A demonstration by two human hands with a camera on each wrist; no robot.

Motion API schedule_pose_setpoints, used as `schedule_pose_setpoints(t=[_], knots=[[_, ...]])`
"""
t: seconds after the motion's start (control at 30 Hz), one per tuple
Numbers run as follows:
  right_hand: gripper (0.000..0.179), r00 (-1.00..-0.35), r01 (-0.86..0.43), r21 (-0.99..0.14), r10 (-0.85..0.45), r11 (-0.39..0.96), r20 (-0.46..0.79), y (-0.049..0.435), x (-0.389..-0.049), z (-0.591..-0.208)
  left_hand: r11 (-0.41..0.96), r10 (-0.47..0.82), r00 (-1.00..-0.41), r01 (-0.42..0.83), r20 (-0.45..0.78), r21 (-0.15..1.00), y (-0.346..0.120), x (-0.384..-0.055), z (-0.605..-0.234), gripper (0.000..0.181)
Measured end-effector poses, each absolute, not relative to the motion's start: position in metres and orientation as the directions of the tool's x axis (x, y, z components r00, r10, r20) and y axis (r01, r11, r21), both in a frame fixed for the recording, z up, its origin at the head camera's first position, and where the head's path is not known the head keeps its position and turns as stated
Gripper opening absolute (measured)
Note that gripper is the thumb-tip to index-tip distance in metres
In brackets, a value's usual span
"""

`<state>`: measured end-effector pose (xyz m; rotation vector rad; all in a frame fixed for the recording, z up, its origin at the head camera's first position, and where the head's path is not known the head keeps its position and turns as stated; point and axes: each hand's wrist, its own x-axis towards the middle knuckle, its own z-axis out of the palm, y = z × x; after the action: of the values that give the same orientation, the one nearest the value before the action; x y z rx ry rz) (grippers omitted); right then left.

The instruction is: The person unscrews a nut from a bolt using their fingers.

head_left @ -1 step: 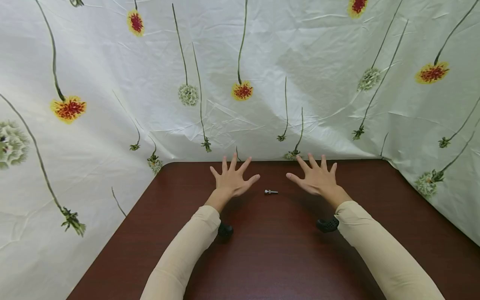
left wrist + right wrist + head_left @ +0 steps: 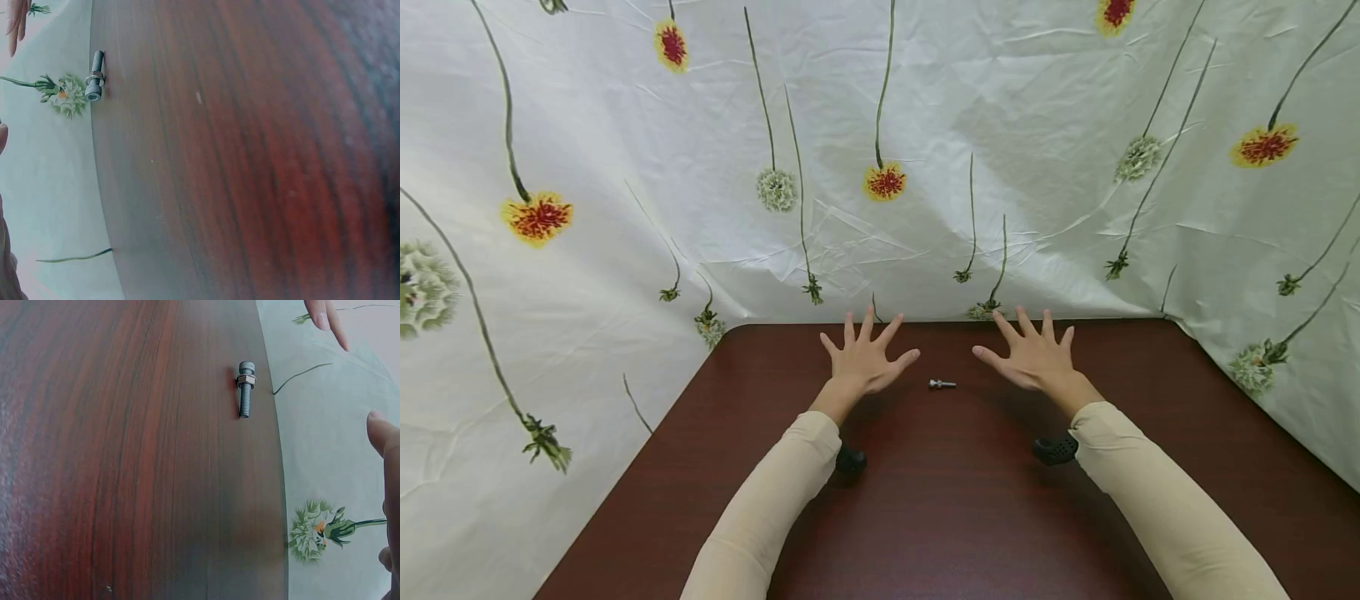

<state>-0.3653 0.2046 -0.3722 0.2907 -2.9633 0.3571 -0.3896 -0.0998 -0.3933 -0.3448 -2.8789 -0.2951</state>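
Observation:
A small metal bolt [image 2: 942, 384] with a nut threaded on it lies on the dark red-brown table, between the two hands. In the right wrist view the bolt [image 2: 245, 394] shows a round socket-type head, the nut [image 2: 246, 380] close below that head, and a bare threaded shank. My left hand [image 2: 862, 360] is held over the table to the left of the bolt, fingers spread and straight, holding nothing. To the bolt's right, my right hand [image 2: 1036, 357] is spread the same way, also holding nothing. Both thumbs point inward toward the bolt.
The wood-grain table [image 2: 940, 517] reaches back to a white cloth [image 2: 1037, 108] printed with flowers, which hangs behind it and along both sides. A black wrist device [image 2: 1055, 451] sits under the right sleeve, another [image 2: 851, 459] under the left.

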Motion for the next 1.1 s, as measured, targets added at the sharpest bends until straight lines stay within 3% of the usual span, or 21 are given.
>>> schedule_pose_setpoints(t=[0.43,0.67,0.83,0.97,1.1], knots=[[0.094,-0.958,-0.251,-0.243,-0.206,0.937,0.198,0.202,-0.363,-0.372,0.939,0.231,-0.943,0.281,0.240,0.200,-0.098,-0.391,-0.396,0.078],[0.075,-0.914,-0.401,-0.374,-0.333,0.837,0.233,0.197,-0.363,-0.374,0.915,0.262,-0.934,0.320,0.242,0.245,-0.095,-0.392,-0.399,0.077],[0.066,-0.874,-0.486,-0.508,-0.403,0.711,0.273,0.191,-0.367,-0.381,0.837,0.308,-0.925,0.375,0.225,0.399,-0.096,-0.395,-0.403,0.073],[0.059,-0.877,-0.480,-0.582,-0.375,0.656,0.300,0.184,-0.370,-0.387,0.677,0.388,-0.890,0.451,0.239,0.581,-0.098,-0.397,-0.407,0.072],[0.049,-0.888,-0.457,-0.647,-0.356,0.610,0.292,0.177,-0.374,-0.393,0.580,0.429,-0.870,0.471,0.242,0.665,-0.097,-0.398,-0.411,0.072]])
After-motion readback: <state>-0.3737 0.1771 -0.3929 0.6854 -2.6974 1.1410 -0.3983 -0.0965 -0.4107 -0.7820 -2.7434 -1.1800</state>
